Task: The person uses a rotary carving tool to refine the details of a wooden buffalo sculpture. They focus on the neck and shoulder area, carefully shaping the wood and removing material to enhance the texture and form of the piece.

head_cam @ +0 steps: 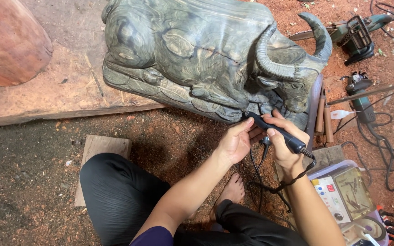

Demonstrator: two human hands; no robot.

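Grey-green carved buffalo (206,54) filled the upper centre; the right hand (286,143) gripped a black rotary handpiece (274,132) pen-style against its base, left hand (235,141) closed on the tip, apparently steadying it.

Woodcarving workshop: sawdust floor (33,182), carved buffalo (206,54), power tools (359,34).

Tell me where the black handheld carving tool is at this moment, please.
In the head view, the black carving tool sits right of centre, held by both hands, left hand and right hand, its tip against the lower front of the green-grey buffalo carving.
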